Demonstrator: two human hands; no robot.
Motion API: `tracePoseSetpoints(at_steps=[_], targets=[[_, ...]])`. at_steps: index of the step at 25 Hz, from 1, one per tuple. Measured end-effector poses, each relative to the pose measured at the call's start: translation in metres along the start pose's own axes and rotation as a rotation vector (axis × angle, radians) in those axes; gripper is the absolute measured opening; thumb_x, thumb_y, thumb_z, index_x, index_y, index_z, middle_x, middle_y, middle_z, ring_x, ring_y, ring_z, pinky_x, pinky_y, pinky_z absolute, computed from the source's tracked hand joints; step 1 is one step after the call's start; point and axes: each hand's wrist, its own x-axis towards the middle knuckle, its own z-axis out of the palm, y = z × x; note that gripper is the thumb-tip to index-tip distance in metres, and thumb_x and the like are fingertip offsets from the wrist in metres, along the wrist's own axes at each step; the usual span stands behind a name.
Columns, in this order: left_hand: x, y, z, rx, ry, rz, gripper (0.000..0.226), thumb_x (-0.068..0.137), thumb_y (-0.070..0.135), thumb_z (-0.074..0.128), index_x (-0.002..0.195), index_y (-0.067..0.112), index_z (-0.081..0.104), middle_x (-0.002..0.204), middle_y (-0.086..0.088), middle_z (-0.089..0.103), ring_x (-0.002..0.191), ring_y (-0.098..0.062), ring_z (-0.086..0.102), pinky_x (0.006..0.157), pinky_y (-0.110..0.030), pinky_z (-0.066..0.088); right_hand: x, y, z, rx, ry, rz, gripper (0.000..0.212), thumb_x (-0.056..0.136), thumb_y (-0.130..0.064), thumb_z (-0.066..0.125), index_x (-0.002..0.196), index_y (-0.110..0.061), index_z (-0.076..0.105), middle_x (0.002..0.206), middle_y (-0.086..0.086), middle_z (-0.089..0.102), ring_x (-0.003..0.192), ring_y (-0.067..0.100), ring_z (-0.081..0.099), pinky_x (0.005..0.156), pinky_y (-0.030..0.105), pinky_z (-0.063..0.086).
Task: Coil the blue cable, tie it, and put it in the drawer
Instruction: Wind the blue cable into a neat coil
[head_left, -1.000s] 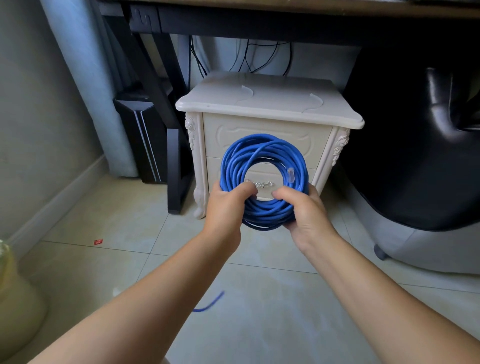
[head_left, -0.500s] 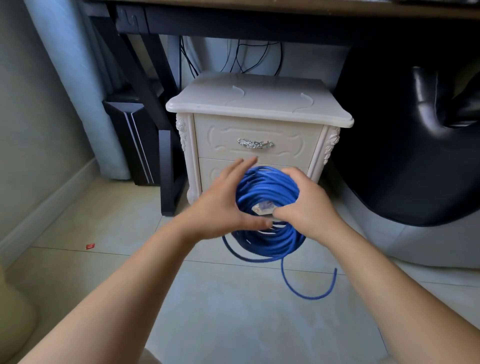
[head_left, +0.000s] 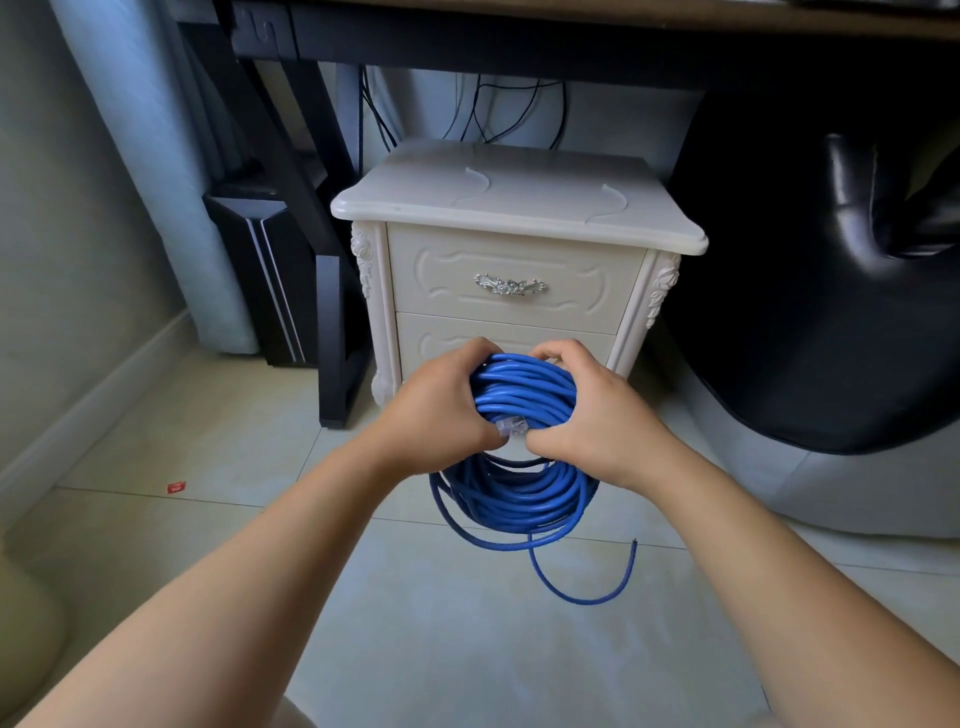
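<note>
The blue cable (head_left: 519, 395) is wound into a thick coil held in front of a cream nightstand (head_left: 514, 202). My left hand (head_left: 441, 410) grips the coil's left side and my right hand (head_left: 587, 415) grips its right side, squeezing the middle together. A clear plug (head_left: 511, 427) shows between my thumbs. The coil's lower loops bulge out below my hands, and a loose cable end (head_left: 582, 592) hangs down in a curve above the floor. The top drawer (head_left: 509, 275) with a silver handle is shut. My hands and the cable hide most of the lower drawer front.
A dark desk frame (head_left: 332, 322) and a black computer case (head_left: 260, 270) stand left of the nightstand. A black beanbag-like seat (head_left: 831, 260) fills the right. Black wires hang behind the nightstand. A small red scrap (head_left: 175, 487) lies on the tiled floor.
The upright ring of cable has been lowered and squeezed at its middle. Both hands have closed round its sides, my left from spread fingers. A loose end now hangs below, and the top drawer is uncovered.
</note>
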Motion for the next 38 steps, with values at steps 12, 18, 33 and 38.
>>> tracePoseSetpoints(at_steps=[12, 18, 33, 38], targets=[[0.006, -0.005, -0.014, -0.498, 0.196, -0.342, 0.041, 0.067, -0.005, 0.070, 0.101, 0.019, 0.062, 0.075, 0.000, 0.063, 0.061, -0.018, 0.058, 0.059, -0.030, 0.049, -0.002, 0.003, -0.005, 0.417, -0.067, 0.101, 0.090, 0.061, -0.057, 0.085, 0.137, -0.054, 0.035, 0.120, -0.028, 0.059, 0.101, -0.015, 0.058, 0.079, 0.016, 0.046], [0.000, 0.004, -0.005, -0.327, 0.131, -0.237, 0.044, 0.069, 0.001, 0.072, 0.107, 0.021, 0.058, 0.084, 0.003, 0.066, 0.063, -0.011, 0.061, 0.059, -0.025, 0.050, 0.004, 0.009, 0.006, 0.411, 0.057, 0.196, 0.078, 0.061, -0.057, 0.084, 0.128, -0.038, 0.048, 0.109, -0.020, 0.066, 0.102, 0.003, 0.065, 0.089, 0.031, 0.054], [0.003, -0.010, -0.003, -0.950, 0.284, -0.625, 0.025, 0.046, 0.001, 0.057, 0.066, 0.015, 0.052, 0.063, -0.007, 0.042, 0.063, -0.027, 0.043, 0.063, -0.041, 0.038, -0.005, 0.007, -0.004, 0.615, -0.195, 0.133, 0.128, 0.048, -0.050, 0.086, 0.146, -0.058, 0.005, 0.128, -0.013, 0.061, 0.109, 0.013, 0.067, 0.098, 0.042, 0.052], [0.003, -0.007, 0.004, -0.985, 0.341, -0.601, 0.029, 0.047, 0.006, 0.060, 0.075, 0.009, 0.053, 0.070, -0.009, 0.043, 0.069, -0.031, 0.046, 0.063, -0.042, 0.039, 0.000, 0.004, 0.018, 0.727, 0.057, 0.268, 0.063, 0.085, -0.031, 0.068, 0.140, -0.036, 0.038, 0.097, 0.000, 0.073, 0.084, 0.015, 0.073, 0.080, 0.042, 0.060]])
